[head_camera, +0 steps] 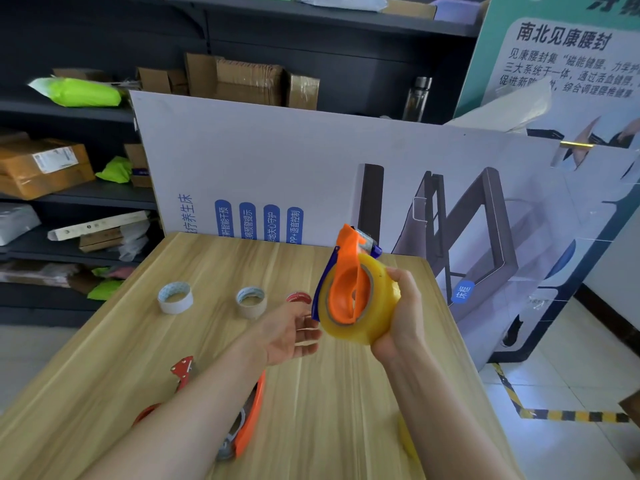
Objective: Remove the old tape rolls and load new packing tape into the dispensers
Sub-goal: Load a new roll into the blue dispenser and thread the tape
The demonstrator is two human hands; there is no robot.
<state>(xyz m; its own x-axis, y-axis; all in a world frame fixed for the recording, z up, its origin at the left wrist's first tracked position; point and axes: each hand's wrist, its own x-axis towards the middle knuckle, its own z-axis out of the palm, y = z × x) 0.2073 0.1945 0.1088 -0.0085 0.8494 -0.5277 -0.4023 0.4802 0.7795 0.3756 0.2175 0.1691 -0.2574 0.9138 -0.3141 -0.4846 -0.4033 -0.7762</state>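
Observation:
My right hand (403, 317) grips a fat yellow roll of packing tape (372, 317) that sits on an orange dispenser (348, 282) with a blue edge, held above the wooden table (329, 410). My left hand (289, 332) hovers just left of it, palm up, fingers apart, holding nothing. Two used cardboard cores lie on the table further back: a white one (175, 297) and a beige one (251, 301). A thin red ring (298, 297) lies beside them. A second orange dispenser (251, 417) and a red one (181, 370) lie under my left forearm.
A large printed board (277, 161) leans upright along the table's far edge. Dark shelves (86, 195) with cardboard boxes and green bags stand at the left. Another yellow roll (407, 438) peeks out beside my right forearm. Yellow-black floor tape (561, 415) marks the tiles at right.

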